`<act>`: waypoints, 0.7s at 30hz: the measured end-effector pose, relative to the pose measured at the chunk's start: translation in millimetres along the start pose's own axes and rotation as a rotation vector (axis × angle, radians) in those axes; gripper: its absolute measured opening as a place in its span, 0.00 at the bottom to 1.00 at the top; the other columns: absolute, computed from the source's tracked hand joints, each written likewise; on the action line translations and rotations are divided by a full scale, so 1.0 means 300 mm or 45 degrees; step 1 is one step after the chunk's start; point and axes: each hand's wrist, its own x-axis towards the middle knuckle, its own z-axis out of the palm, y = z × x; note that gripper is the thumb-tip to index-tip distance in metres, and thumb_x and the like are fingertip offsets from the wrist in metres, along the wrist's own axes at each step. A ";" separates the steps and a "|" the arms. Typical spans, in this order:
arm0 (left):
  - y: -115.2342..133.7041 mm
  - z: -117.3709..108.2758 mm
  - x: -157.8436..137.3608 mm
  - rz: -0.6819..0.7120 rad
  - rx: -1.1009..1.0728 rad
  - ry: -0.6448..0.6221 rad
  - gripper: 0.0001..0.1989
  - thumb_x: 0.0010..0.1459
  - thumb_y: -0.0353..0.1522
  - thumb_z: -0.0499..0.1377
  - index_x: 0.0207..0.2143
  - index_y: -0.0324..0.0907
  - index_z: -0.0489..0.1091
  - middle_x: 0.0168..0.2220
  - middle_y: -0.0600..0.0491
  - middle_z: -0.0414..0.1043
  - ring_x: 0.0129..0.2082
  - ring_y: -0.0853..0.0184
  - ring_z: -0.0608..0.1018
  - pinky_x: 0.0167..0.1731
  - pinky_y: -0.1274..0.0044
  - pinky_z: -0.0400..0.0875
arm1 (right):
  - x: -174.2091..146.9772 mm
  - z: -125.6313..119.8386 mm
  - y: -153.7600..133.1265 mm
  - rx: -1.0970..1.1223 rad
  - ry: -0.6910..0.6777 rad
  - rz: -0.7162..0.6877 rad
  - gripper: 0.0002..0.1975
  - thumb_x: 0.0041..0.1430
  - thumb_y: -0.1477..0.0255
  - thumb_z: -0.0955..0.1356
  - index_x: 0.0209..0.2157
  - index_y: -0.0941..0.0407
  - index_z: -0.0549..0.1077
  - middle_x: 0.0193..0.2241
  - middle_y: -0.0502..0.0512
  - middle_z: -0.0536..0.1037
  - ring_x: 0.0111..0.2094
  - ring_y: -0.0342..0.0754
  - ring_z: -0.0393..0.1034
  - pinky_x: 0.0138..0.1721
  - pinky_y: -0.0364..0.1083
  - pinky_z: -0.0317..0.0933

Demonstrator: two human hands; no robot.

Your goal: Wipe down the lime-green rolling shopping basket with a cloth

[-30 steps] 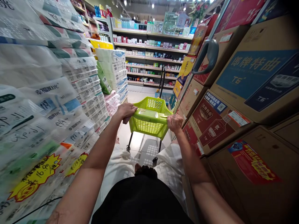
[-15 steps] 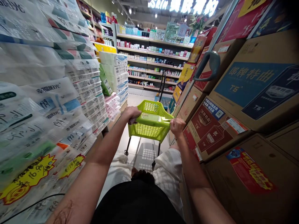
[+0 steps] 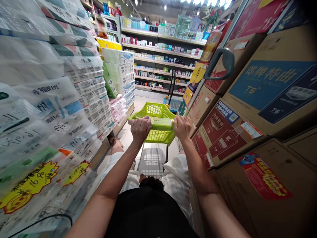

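1 green basket cart (image 3: pixel 157 136) in front of me, btwn wrapped packs (image 3: pixel 91 92) (L) & cartons (image 3: pixel 223 130) (R). Its 1 bar (image 3: pixel 162 125): L hand (image 3: pixel 140 128) gripping L end, R hand (image 3: pixel 182 127) gripping R end, fingers curled over. 2 yellow price signs (image 3: pixel 29 185) on packs; 1 grey loop handle (image 3: pixel 229 62) by cartons.

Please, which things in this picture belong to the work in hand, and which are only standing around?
In use:
left hand and right hand, both on the handle
green shopping cart

Standing around:
wrapped packs, left
printed cardboard boxes, right
stocked shelves, ahead
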 end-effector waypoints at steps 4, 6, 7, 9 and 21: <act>0.030 -0.036 0.084 -0.198 0.173 -0.335 0.24 0.71 0.46 0.47 0.38 0.41 0.76 0.36 0.43 0.78 0.38 0.55 0.79 0.44 0.66 0.67 | 0.048 0.019 -0.175 0.073 -0.230 -0.031 0.17 0.74 0.67 0.59 0.47 0.55 0.78 0.50 0.59 0.81 0.50 0.56 0.70 0.53 0.53 0.54; 0.037 -0.049 0.149 -0.291 0.244 -0.583 0.25 0.70 0.47 0.47 0.39 0.42 0.78 0.36 0.42 0.79 0.39 0.54 0.80 0.42 0.67 0.68 | 0.057 0.036 -0.212 0.051 -0.304 0.012 0.17 0.74 0.67 0.59 0.46 0.54 0.79 0.47 0.58 0.82 0.48 0.56 0.70 0.50 0.52 0.54; 0.037 -0.051 0.184 -0.330 0.267 -0.706 0.25 0.69 0.47 0.47 0.39 0.42 0.78 0.37 0.42 0.80 0.40 0.53 0.81 0.41 0.67 0.69 | 0.057 0.042 -0.218 0.041 -0.323 0.024 0.17 0.74 0.66 0.59 0.44 0.53 0.79 0.46 0.58 0.83 0.47 0.55 0.71 0.49 0.52 0.54; 0.029 -0.048 0.250 -0.393 0.302 -0.921 0.24 0.66 0.48 0.50 0.38 0.42 0.79 0.38 0.41 0.81 0.41 0.51 0.81 0.41 0.67 0.70 | 0.054 0.048 -0.214 0.029 -0.326 0.017 0.16 0.74 0.66 0.60 0.43 0.53 0.79 0.45 0.57 0.83 0.47 0.55 0.71 0.48 0.51 0.53; -0.005 -0.002 -0.062 -0.001 -0.034 0.022 0.17 0.70 0.46 0.54 0.42 0.44 0.76 0.43 0.42 0.81 0.46 0.55 0.80 0.53 0.61 0.67 | 0.039 0.047 -0.192 0.068 -0.230 -0.021 0.14 0.70 0.70 0.62 0.44 0.54 0.80 0.43 0.57 0.83 0.46 0.54 0.71 0.48 0.50 0.54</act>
